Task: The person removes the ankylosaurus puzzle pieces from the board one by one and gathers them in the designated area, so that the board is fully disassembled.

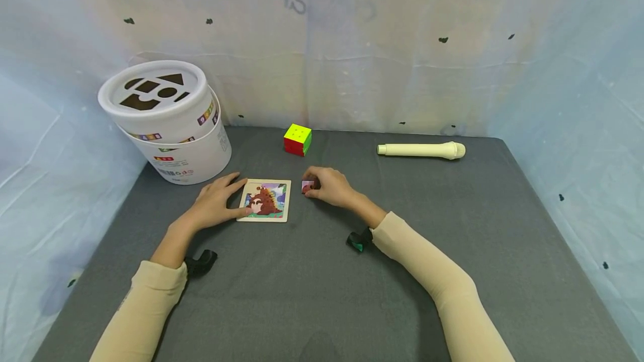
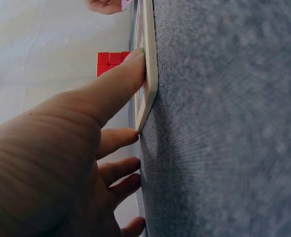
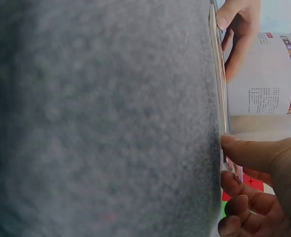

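Behind the board (image 1: 266,201) and to its left stands a white bucket (image 1: 166,119), likely there to be out of the way. The left hand (image 1: 213,203) is at the board's left side, not gripping: its fingers are spread out and its thumb rests on top, perhaps so the board won't slide. The board lies flat, picture up, seemingly to show it well. The cube (image 1: 298,139) sits behind it, a bit right. Just right of the board, the right hand (image 1: 329,186) pinches a small piece (image 1: 307,186), maybe because it's too little for a whole fist. Farther right, behind the board, lies a mic (image 1: 421,150).
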The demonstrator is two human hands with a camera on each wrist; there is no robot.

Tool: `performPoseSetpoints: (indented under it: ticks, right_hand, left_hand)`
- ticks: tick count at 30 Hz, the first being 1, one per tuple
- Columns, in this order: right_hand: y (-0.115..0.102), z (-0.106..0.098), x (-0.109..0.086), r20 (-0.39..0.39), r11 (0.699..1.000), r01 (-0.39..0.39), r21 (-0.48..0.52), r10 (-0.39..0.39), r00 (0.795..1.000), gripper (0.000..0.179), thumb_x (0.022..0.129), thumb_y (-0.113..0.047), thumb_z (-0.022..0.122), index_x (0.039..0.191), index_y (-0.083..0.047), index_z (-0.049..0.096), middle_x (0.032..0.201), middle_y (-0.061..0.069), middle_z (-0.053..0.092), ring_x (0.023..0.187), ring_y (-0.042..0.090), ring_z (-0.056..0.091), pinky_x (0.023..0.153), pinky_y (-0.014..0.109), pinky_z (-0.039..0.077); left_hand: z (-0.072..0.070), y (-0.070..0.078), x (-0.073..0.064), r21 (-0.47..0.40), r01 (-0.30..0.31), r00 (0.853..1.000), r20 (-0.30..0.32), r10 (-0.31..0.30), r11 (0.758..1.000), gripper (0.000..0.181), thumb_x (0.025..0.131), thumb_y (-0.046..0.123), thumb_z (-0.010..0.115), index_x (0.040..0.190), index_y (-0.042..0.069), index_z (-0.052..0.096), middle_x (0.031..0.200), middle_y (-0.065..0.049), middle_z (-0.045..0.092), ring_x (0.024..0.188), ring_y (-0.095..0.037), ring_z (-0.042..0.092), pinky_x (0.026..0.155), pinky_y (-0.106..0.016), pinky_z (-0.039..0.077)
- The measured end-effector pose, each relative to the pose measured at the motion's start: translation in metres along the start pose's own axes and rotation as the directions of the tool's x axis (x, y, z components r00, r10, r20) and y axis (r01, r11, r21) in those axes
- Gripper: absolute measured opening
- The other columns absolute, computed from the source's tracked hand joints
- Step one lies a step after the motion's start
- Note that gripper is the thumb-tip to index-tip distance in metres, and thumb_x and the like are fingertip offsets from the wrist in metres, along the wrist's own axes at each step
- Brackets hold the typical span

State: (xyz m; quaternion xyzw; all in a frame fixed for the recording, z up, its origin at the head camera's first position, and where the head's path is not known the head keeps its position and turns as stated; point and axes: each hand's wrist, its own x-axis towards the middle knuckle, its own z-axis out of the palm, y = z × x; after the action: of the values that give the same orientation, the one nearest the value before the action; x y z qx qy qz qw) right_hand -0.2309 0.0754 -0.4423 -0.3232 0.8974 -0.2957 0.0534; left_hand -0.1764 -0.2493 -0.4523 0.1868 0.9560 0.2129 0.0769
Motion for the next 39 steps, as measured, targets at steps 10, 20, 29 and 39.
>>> performPoseSetpoints:
  ticks: [10, 20, 29, 39]
  right_hand:
    - [-0.002, 0.002, -0.001, -0.002, 0.993, 0.008, -0.118, -0.009, 1.0, 0.031, 0.088, -0.023, 0.079, 0.114, -0.009, 0.072, 0.102, 0.006, 0.06, 0.087, 0.019, 0.054, 0.073, 0.033, 0.047]
    - [0.0, 0.004, 0.0, 0.009, 0.994, -0.005, -0.105, 0.006, 1.0, 0.031, 0.088, -0.023, 0.078, 0.116, -0.008, 0.073, 0.102, 0.006, 0.06, 0.083, 0.018, 0.053, 0.071, 0.031, 0.044]
    - [-0.001, 0.001, -0.002, 0.013, 0.997, -0.031, -0.074, 0.032, 0.999, 0.03, 0.088, -0.022, 0.079, 0.112, -0.007, 0.071, 0.107, 0.007, 0.06, 0.096, 0.021, 0.06, 0.083, 0.036, 0.05]
    - [-0.001, -0.005, -0.003, 0.057, 0.997, 0.022, -0.079, -0.018, 0.998, 0.033, 0.088, -0.023, 0.078, 0.114, -0.004, 0.07, 0.107, 0.011, 0.058, 0.092, 0.022, 0.056, 0.08, 0.036, 0.048]
  left_hand:
    - [-0.001, 0.001, -0.001, -0.003, 0.003, 1.0, 0.005, -0.003, 1.0, 0.091, 0.088, 0.056, 0.07, 0.154, 0.004, 0.036, 0.157, -0.028, 0.025, 0.142, -0.05, 0.022, 0.106, -0.074, 0.016]
    - [-0.001, 0.001, -0.001, 0.008, 0.002, 1.0, 0.0, -0.002, 1.0, 0.091, 0.088, 0.056, 0.07, 0.154, 0.003, 0.036, 0.157, -0.028, 0.025, 0.142, -0.05, 0.023, 0.106, -0.074, 0.016]
    - [0.0, 0.003, -0.002, 0.015, -0.008, 1.0, 0.001, 0.008, 1.0, 0.09, 0.09, 0.053, 0.069, 0.154, 0.002, 0.034, 0.157, -0.029, 0.024, 0.142, -0.05, 0.023, 0.107, -0.073, 0.015]
    - [0.003, 0.005, -0.012, 0.044, -0.027, 1.0, 0.006, 0.027, 0.999, 0.086, 0.095, 0.056, 0.06, 0.155, 0.002, 0.032, 0.157, -0.03, 0.024, 0.144, -0.048, 0.023, 0.107, -0.073, 0.015]
